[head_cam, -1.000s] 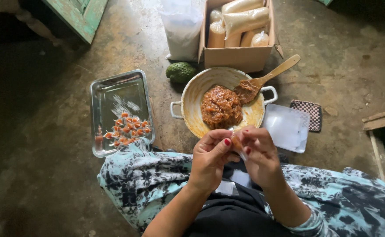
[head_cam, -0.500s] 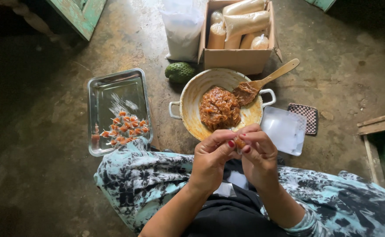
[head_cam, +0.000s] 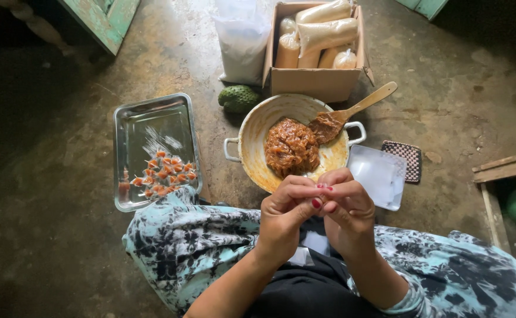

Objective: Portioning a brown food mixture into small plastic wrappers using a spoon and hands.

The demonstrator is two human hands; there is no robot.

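My left hand (head_cam: 286, 213) and right hand (head_cam: 345, 207) met fingertip to fingertip, both grips pinched shut; contents hidden. The pan (head_cam: 257, 134) of brown paste (head_cam: 292, 147) lay just ahead, equally near both.

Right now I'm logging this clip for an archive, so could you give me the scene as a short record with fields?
left hand: fingertips pinched against the right hand; what they pinch is hidden
right hand: meets the left above the lap
round cream two-handled pan: holds a brown sticky mass
pale wooden spoon: rests in the pan, handle over the rim
rectangular shiny metal tray: small orange wrapped pieces clustered at its near end
open cardboard box: filled clear bags
bumpy green fruit: on the floor, left of the box
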